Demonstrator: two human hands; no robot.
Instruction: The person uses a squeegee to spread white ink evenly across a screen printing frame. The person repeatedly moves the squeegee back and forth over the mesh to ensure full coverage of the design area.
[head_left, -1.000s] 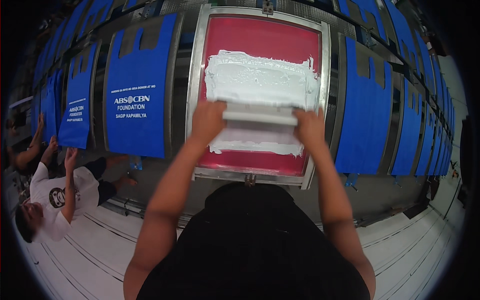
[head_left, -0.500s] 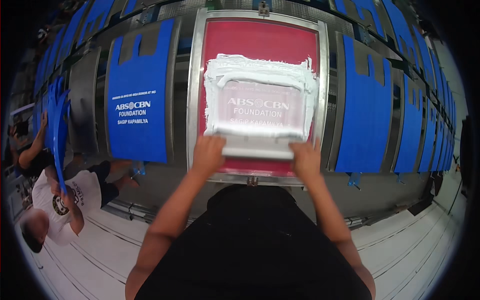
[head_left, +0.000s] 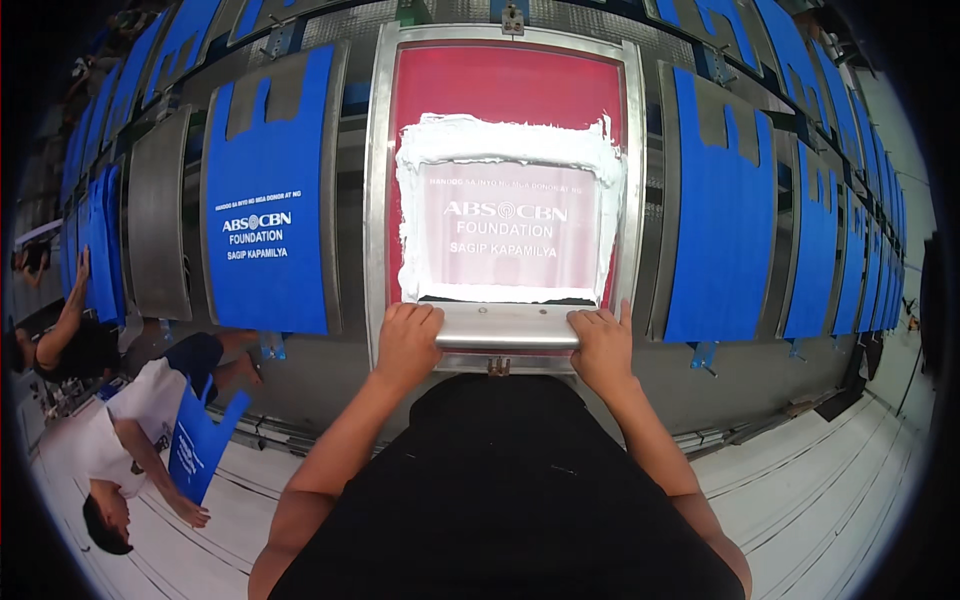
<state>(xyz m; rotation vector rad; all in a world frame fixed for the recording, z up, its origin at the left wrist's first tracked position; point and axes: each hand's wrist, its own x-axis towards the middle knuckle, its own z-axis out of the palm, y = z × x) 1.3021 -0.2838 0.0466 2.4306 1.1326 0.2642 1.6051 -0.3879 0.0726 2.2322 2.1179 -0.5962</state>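
My left hand (head_left: 408, 340) and my right hand (head_left: 602, 345) grip either end of a metal-handled squeegee (head_left: 505, 328), which lies across the lower part of a red printing screen (head_left: 505, 80) in an aluminium frame (head_left: 630, 180). Thick white ink (head_left: 500, 140) rims the middle of the screen, with a band above and a line along the squeegee blade. Inside that rim a lightly coated area (head_left: 510, 270) shows white lettering. Both hands have their fingers wrapped over the handle.
Rows of metal platens carrying blue bags (head_left: 715, 230) curve away both sides; one bag (head_left: 265, 280) bears white print, beside a bare platen (head_left: 160, 240). At lower left a co-worker in white (head_left: 130, 430) holds a blue bag (head_left: 200, 450); another in black (head_left: 70, 345) reaches toward the platens.
My hands have drawn the squeegee toward my body, uncovering the lettering on the screen. The co-worker in white has lifted a bag from the left platen and lowered it beside their body.
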